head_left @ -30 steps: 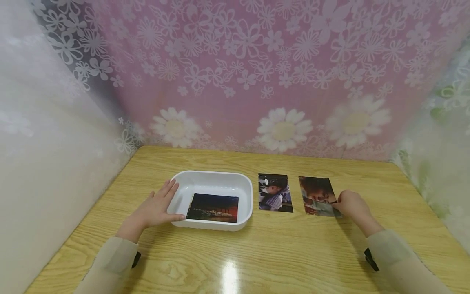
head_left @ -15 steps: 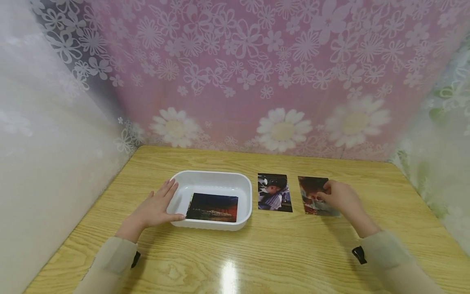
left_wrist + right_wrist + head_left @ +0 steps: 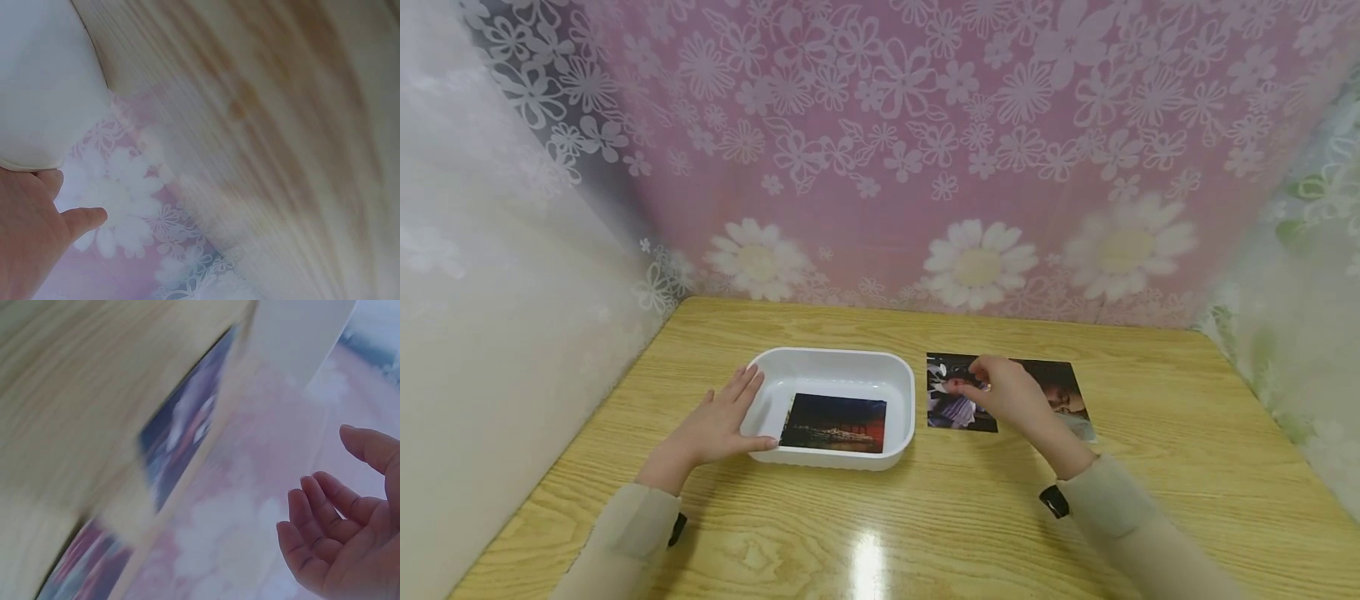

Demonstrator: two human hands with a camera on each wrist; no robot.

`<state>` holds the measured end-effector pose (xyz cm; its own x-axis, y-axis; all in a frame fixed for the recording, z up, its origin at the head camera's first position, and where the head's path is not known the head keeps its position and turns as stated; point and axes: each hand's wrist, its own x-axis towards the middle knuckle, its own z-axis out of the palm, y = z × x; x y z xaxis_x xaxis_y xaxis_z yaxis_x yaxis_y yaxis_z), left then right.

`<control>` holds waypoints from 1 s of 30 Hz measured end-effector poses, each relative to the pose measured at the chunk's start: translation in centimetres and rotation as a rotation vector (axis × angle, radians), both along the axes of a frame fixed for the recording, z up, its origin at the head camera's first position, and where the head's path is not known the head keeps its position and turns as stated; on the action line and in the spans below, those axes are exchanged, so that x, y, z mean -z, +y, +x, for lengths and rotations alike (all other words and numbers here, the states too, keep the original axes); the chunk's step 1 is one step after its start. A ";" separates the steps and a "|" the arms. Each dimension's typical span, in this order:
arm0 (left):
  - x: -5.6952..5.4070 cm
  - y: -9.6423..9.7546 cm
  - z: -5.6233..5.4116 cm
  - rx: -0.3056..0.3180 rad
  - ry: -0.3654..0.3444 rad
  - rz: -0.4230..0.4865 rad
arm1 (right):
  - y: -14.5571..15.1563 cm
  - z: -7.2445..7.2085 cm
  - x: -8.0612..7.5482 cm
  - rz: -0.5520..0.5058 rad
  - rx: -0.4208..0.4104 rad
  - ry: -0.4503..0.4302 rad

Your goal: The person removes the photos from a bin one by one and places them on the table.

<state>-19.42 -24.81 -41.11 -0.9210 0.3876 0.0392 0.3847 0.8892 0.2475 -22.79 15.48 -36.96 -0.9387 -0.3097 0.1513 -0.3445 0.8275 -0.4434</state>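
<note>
A white plastic basin (image 3: 842, 375) stands left of the middle in the head view, with a dark night-scene photo (image 3: 835, 423) lying in it. My left hand (image 3: 718, 425) rests on the basin's left end, its fingers on the rim and thumb along the near edge. Right of the basin, a photo with purple stripes (image 3: 953, 408) lies flat on the table. Over its right edge hovers my right hand (image 3: 1015, 400), empty, fingers loosely bent and thumb apart in the right wrist view. Beyond it, a photo of a face (image 3: 1065, 392) is partly hidden by that hand.
The wooden table (image 3: 760, 533) carries the basin and photos. Behind it hangs a pink flowered backdrop (image 3: 880, 167), with pale curtains (image 3: 512, 267) at both sides. A dark wrist strap (image 3: 1054, 502) shows below my right sleeve.
My right hand has moved left, from the edge of the face photo to above the striped photo. The left hand, basin and photos stay in place.
</note>
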 end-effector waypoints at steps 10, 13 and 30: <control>0.0 0.0 -0.1 -0.003 -0.002 0.001 | -6.6 0.1 -0.2 -0.020 -0.176 0.013; 0.0 0.0 -0.2 -0.004 -0.002 0.000 | -8.2 0.0 0.0 0.016 -0.236 0.030; -0.3 0.0 0.0 -0.001 -0.004 0.006 | -13.6 0.2 2.4 0.260 -0.385 0.009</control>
<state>-19.44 -24.77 -40.83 -0.9216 0.3863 0.0379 0.3828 0.8880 0.2548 -22.56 1.87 -39.40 -0.7469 -0.6643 0.0306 -0.6515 0.7217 -0.2338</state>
